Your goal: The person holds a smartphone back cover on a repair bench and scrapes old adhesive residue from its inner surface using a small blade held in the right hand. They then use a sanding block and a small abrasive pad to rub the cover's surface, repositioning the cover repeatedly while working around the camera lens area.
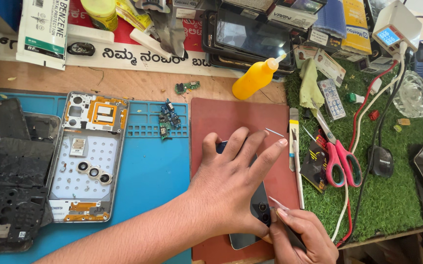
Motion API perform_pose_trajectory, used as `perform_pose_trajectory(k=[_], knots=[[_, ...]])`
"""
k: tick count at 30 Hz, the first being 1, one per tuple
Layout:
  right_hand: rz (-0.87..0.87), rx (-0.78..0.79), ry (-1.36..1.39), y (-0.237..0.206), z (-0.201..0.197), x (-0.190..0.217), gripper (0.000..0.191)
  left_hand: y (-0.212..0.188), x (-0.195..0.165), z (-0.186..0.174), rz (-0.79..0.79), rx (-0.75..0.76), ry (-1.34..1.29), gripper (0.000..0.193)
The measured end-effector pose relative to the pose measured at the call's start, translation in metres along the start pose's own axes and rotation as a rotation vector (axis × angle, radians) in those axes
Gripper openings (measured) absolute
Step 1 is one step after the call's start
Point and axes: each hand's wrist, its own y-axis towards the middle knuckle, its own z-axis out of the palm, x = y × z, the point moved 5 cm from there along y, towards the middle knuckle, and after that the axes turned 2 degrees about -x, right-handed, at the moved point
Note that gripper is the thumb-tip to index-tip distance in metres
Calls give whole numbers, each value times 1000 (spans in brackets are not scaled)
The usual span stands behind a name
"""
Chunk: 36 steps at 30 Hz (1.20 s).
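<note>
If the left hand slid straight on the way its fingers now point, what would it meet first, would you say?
The left hand, pressing on the dark phone, points up and right. Its fingertips would probably first reach the thin metal pin on the red mat, then the tools at the mat's edge.

A wooden bench (123, 80) carries a blue mat (153, 171), red mat (236, 117) and green turf (392, 195).

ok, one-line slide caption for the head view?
Left hand pins a dark smartphone on a red mat; right hand works a thin tool at its edge.
</note>
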Motion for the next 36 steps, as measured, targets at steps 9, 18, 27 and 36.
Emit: perform_pose_trajectory(k=[9,18,27,36], knots=[[8,15,14,-1,-4,0,26,2,-3,-2,-7,13,7,148],[2,-30,55,3,-2,3,26,2,-5,-3,-14,-10,-9,145],[137,-64,199,0,-7,1,26,6,-16,-1,3,-34,-15,141],[1,-171,249,-14,-27,-3,16,-4,-20,38,76,-225,260,106]])
